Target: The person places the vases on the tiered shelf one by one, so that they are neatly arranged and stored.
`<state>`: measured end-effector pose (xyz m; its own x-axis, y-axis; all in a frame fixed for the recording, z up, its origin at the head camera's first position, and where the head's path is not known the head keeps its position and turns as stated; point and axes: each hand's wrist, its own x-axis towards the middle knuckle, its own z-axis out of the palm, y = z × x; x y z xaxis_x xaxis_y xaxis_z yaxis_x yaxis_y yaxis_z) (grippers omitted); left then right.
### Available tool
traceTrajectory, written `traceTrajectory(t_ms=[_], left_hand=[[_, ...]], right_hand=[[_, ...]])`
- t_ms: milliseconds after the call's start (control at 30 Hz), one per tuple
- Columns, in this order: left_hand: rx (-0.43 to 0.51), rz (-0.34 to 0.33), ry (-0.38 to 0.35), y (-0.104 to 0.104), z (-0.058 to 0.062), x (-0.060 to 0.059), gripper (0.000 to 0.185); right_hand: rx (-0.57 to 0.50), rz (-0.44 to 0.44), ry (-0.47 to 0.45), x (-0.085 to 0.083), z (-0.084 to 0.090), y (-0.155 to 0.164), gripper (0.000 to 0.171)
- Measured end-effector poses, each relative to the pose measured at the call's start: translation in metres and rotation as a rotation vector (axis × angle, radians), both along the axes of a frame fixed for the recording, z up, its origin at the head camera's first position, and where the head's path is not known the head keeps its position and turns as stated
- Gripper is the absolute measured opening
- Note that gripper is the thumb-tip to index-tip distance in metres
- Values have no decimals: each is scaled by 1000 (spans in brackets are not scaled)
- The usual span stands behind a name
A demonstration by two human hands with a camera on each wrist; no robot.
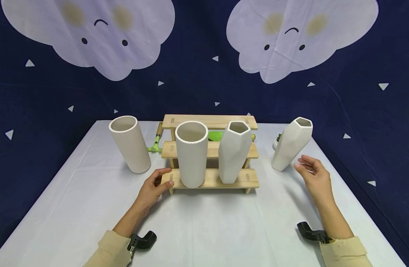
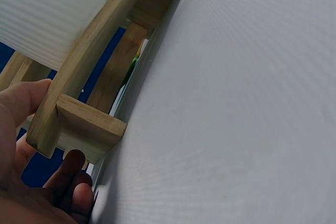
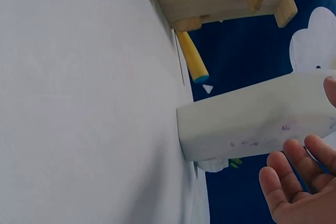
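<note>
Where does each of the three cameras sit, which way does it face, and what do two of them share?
Head: worn high, facing forward and down at the table; shows both forearms, left hand, right hand.
Left wrist: low beside the wooden rack, facing along it; shows the left fingers.
Right wrist: low, facing the angular vase; shows the right fingers.
Shared: head and right wrist both show that vase.

No legible text anywhere (only cartoon faces)
</note>
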<state>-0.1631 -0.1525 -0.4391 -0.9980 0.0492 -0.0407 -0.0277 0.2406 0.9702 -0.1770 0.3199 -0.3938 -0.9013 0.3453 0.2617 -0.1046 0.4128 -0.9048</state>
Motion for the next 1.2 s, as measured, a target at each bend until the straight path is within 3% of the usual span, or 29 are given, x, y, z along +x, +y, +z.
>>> traceTrajectory(t_ms=[500, 1200], left_hand=[[2, 3, 4, 1, 0, 0, 49], [11, -6, 10, 0, 0, 1, 50]], right_hand=[[19, -69, -74, -15, 2, 9, 60], [80, -18, -106, -36, 0, 9, 68]])
